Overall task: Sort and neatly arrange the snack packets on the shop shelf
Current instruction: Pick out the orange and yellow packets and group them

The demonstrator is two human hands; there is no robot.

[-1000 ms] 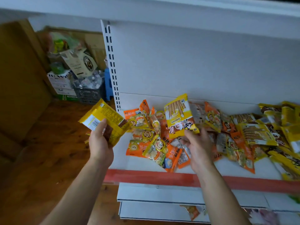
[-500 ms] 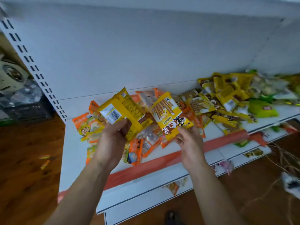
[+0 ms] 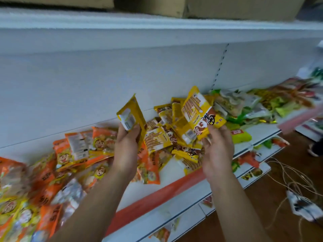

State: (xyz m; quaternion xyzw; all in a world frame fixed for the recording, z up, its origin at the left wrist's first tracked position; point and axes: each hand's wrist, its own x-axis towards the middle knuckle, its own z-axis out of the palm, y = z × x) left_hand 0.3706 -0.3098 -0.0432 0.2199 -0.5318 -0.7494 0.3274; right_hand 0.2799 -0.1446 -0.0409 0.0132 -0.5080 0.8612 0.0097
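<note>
Both hands are raised side by side in front of the shelf (image 3: 134,194), forearms slanting up from below, each pinching one packet at its lower edge. Thumb and curled fingers of the left hand (image 3: 126,149) clamp a yellow packet (image 3: 135,109) that stands nearly upright and edge-on, its back turned to the camera with a white barcode label showing. Fingers of the right hand (image 3: 217,151) curl round the bottom of a stick-snack packet (image 3: 197,110), which is tilted and face-on, glossy yellow foil printed with brown sticks above a brown band with bold characters. Between the two grips and just behind them lies a loose heap of like yellow packets (image 3: 162,138), overlapping at odd angles on the white metal shelf board. Left of the left hand and below its forearm spreads a jumble of shiny orange packets (image 3: 78,147) with cartoon faces, some showing white backs. Right of the right hand, further along the board, sit green packets (image 3: 243,137) and pale ones, blurred. Under both wrists a red strip (image 3: 157,196) runs along the shelf's front lip. Above the grips, cardboard boxes (image 3: 227,6) rest on the shelf top; below right, pale cords (image 3: 288,179) lie tangled on the wooden floor (image 3: 262,212).
</note>
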